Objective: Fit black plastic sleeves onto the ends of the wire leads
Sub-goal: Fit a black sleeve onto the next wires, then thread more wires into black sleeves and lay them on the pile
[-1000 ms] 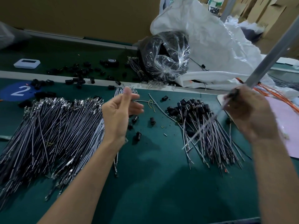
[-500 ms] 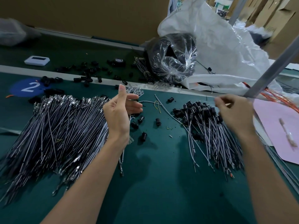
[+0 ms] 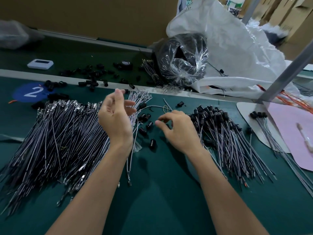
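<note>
A big heap of bare wire leads [image 3: 59,138] covers the left of the green bench. Leads with black sleeves fitted [image 3: 228,133] lie in a pile on the right. Between the two piles, a few loose black plastic sleeves [image 3: 145,123] are scattered. My left hand [image 3: 116,117] is raised above the edge of the bare leads, fingers relaxed, with nothing visibly in it. My right hand [image 3: 179,133] hovers low over the loose sleeves with bent fingers, thumb and forefinger apart, holding nothing that I can see.
A clear bag of black sleeves [image 3: 183,56] and a large white sack [image 3: 237,44] sit at the back. More sleeves [image 3: 91,80] litter the rear strip near a white device [image 3: 40,64]. A slanted metal post [image 3: 288,70], orange wires [image 3: 299,102] and a pink sheet [image 3: 291,133] are at the right.
My right hand has laid down the lead it held over the sleeved pile and has moved left to the loose sleeves. My left hand's fingers have loosened.
</note>
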